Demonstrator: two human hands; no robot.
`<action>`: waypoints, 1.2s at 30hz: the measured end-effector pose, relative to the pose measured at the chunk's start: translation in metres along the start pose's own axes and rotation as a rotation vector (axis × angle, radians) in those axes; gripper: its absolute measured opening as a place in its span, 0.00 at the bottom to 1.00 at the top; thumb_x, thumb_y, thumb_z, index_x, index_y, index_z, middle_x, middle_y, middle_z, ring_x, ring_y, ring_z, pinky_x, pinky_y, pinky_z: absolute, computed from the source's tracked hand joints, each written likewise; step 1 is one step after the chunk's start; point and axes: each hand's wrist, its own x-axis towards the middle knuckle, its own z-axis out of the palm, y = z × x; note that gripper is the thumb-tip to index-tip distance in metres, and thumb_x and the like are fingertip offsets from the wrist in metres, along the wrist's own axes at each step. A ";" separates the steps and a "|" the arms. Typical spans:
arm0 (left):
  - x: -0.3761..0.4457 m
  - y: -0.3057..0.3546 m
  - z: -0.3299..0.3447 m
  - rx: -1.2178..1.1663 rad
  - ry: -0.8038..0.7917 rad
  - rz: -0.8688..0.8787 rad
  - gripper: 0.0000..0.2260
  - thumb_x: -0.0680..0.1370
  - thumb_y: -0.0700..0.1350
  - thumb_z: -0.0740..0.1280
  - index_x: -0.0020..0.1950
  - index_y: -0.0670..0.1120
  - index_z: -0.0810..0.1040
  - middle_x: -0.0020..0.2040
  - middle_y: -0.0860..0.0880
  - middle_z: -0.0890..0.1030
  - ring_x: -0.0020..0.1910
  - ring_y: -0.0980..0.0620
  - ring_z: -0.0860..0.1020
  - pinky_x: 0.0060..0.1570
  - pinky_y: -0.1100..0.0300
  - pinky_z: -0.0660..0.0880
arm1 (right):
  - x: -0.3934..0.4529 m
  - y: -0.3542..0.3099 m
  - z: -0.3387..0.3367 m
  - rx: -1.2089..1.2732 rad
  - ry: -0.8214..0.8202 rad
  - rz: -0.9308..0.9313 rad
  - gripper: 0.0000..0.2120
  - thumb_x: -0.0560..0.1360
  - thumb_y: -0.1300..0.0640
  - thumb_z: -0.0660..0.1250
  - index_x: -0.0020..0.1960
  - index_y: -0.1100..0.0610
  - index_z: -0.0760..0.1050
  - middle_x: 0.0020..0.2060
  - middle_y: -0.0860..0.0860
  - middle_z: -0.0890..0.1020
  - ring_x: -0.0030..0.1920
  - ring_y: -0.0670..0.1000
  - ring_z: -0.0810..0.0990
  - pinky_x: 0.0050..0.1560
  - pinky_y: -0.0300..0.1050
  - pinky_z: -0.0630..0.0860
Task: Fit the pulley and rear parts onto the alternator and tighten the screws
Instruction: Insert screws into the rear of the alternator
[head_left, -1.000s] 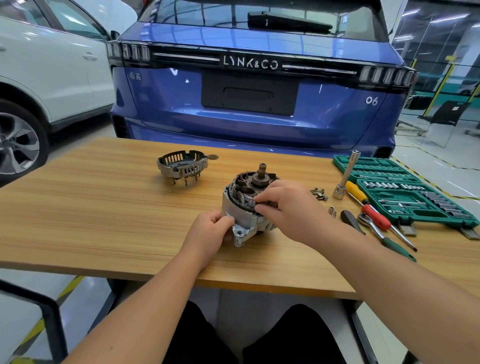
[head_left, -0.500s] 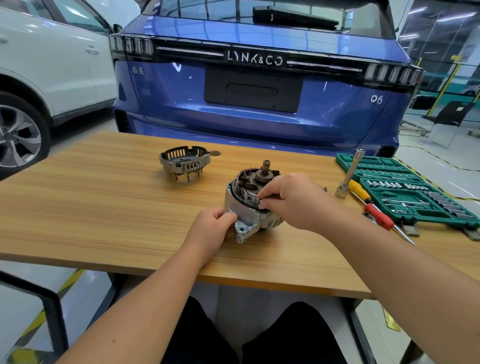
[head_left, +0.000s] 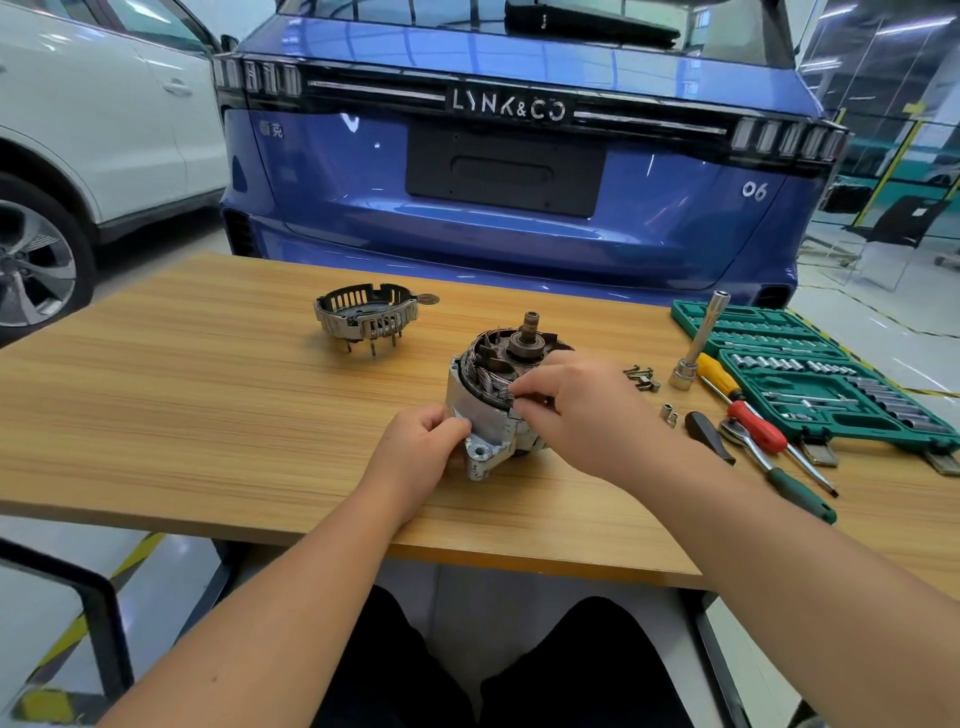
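The alternator (head_left: 493, 400) stands at the centre of the frame on the worktop (head_left: 182, 415), its shaft pointing up. My left hand (head_left: 415, 452) grips its silver housing from the lower left, fingers curled against it. My right hand (head_left: 576, 410) comes in from the right, fingers pinching at the copper windings on the rim. The rear cover (head_left: 366, 314) sits apart at upper left. Loose screws (head_left: 641, 376) lie just right of my right hand, near the green socket case (head_left: 841, 384).

My left hand (head_left: 422, 448) grips the alternator (head_left: 496, 400) on the table (head_left: 208, 415) while my right hand (head_left: 576, 410) pinches its windings; rear cover (head_left: 365, 315) at ten o'clock.
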 end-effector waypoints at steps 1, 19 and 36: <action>0.000 0.000 0.000 0.003 0.000 -0.003 0.19 0.66 0.59 0.65 0.32 0.43 0.70 0.32 0.48 0.73 0.34 0.50 0.71 0.39 0.52 0.68 | -0.001 0.000 0.002 0.016 0.016 -0.001 0.12 0.81 0.55 0.66 0.62 0.53 0.83 0.52 0.49 0.82 0.52 0.48 0.78 0.54 0.45 0.76; -0.005 0.009 0.002 0.032 0.004 0.003 0.11 0.71 0.54 0.64 0.28 0.55 0.77 0.27 0.56 0.77 0.29 0.60 0.75 0.33 0.58 0.71 | -0.009 0.001 0.014 0.062 0.115 -0.020 0.14 0.81 0.55 0.66 0.65 0.53 0.81 0.52 0.51 0.84 0.53 0.51 0.81 0.55 0.48 0.77; 0.017 0.007 0.014 -0.018 0.317 -0.041 0.15 0.81 0.62 0.55 0.44 0.62 0.79 0.45 0.56 0.81 0.47 0.58 0.77 0.42 0.56 0.71 | 0.020 0.129 -0.038 0.282 0.278 0.511 0.12 0.81 0.57 0.61 0.58 0.55 0.82 0.42 0.46 0.83 0.43 0.52 0.81 0.43 0.53 0.82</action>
